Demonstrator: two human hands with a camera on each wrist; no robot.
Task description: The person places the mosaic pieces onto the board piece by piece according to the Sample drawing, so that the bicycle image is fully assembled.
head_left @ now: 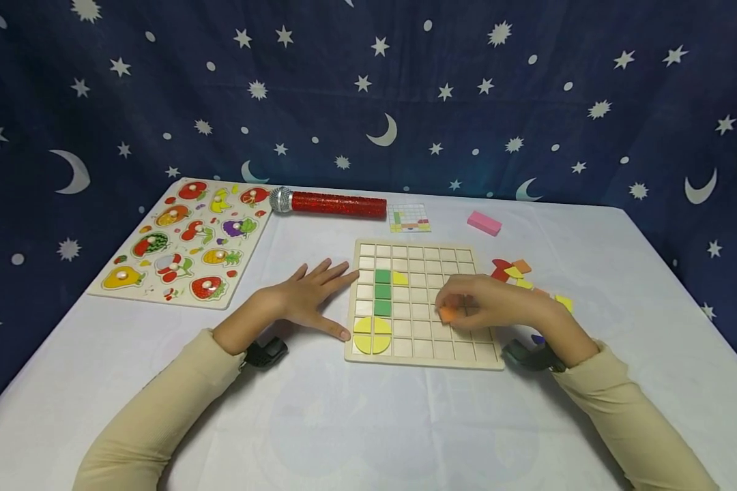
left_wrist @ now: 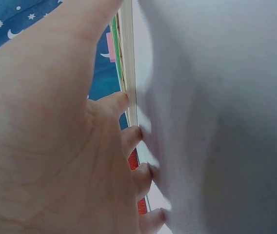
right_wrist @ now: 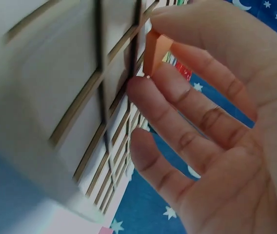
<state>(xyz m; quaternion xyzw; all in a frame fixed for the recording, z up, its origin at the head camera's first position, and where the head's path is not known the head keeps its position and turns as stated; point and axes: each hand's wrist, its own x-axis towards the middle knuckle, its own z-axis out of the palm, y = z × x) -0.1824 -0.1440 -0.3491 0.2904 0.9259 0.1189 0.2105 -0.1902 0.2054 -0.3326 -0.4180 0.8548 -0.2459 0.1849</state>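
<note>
A wooden grid board (head_left: 426, 349) lies flat on the table, with three green squares (head_left: 383, 291) in a column. Four yellow quarter-circles would read as one disc: a yellow circle of pieces (head_left: 372, 335) fills its lower left, and one more yellow piece (head_left: 400, 278) sits beside the top green square. My right hand (head_left: 488, 300) pinches an orange square (head_left: 447, 314) between thumb and fingers, close over the board's right half; the orange piece (right_wrist: 154, 51) also shows in the right wrist view. My left hand (head_left: 310, 300) is spread on the table, fingertips and thumb at the board's left edge.
Loose colored pieces (head_left: 502, 269) lie right of the board, partly hidden by my right arm. Behind it are a patterned card (head_left: 409, 218), a pink block (head_left: 484, 223) and a red glittery microphone (head_left: 338, 204). A fruit puzzle board (head_left: 184, 245) lies at the left.
</note>
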